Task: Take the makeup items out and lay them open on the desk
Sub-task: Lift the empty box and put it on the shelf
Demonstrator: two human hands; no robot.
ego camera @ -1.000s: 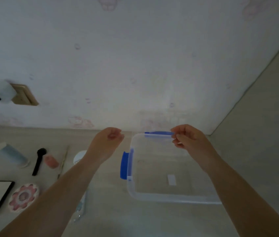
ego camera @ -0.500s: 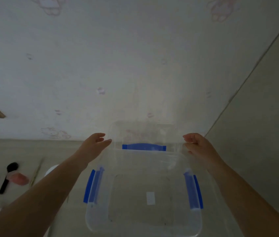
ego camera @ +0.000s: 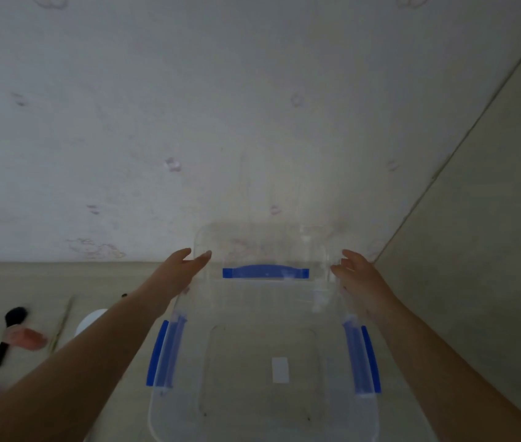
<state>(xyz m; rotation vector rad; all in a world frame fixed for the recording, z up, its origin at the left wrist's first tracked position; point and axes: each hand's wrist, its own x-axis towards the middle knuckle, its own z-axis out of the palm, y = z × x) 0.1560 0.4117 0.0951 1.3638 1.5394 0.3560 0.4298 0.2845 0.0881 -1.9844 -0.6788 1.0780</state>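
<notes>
Clear plastic storage box with blue latches sits on the counter, centred in view, between the two forearms. It looks emptied: only a small white label shows through its floor. A transparent lid stands upright at the far end, near the wall. Left hand has straight fingers laid against the lid's left edge; right hand has loosely extended fingers at the right edge; neither is curled round anything, and whether the right one actually touches is unclear. Makeup items lie well to the left on the counter: a black-handled brush, a pink item just beside it, a thin stick, a round white object partly hidden by the left forearm. Handling judgement: box and lid are probably light, stiff, thin-walled plastic, smooth and somewhat slippery; best held at opposite rims or by the latches. Brush is light; take it by the handle. The pink item's nature can't be made out.
</notes>
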